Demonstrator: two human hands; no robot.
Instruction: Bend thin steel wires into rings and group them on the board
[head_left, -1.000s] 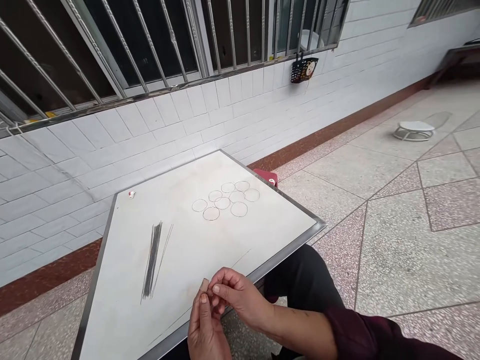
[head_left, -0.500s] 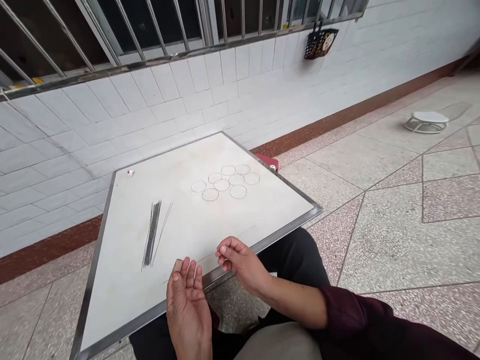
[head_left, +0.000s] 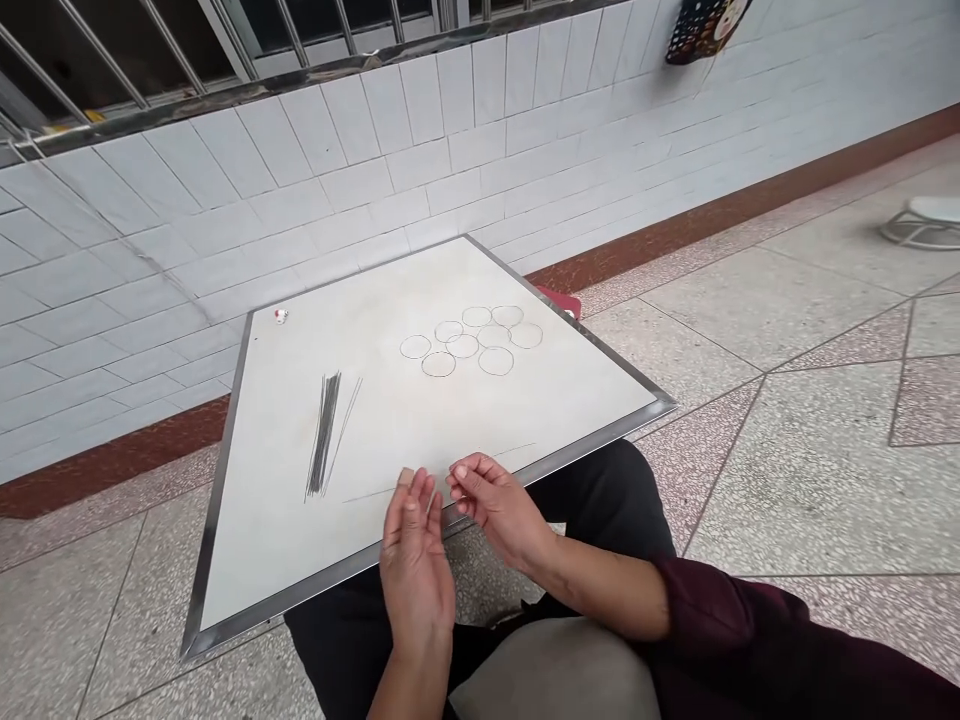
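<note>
A thin, straight wire (head_left: 367, 496) runs across the near edge of the white board, one end showing left of my hands and the other to the right. My right hand (head_left: 491, 500) pinches it between thumb and bent fingers. My left hand (head_left: 416, 550), palm turned inward, has its thumb close to the forefinger where the wire passes; a tan wrap covers a fingertip. Further up lies a bundle of dark straight wires (head_left: 322, 435), with a couple of loose ones beside it. Several thin wire rings (head_left: 439, 377) lie grouped, some overlapping, right of the bundle.
The white board (head_left: 337, 560) has a metal rim and spans my lap. A small red-and-white object (head_left: 281, 316) sits at its far left corner. Beyond stands a tiled wall (head_left: 352, 220); a red item (head_left: 562, 300) shows behind the right edge, and a white stool (head_left: 930, 225) farther right.
My left hand has moved right and up, closer to my right hand, its fingers drawn nearer the thumb. The camera view has tilted down and shifted left. Bundle and rings lie unchanged.
</note>
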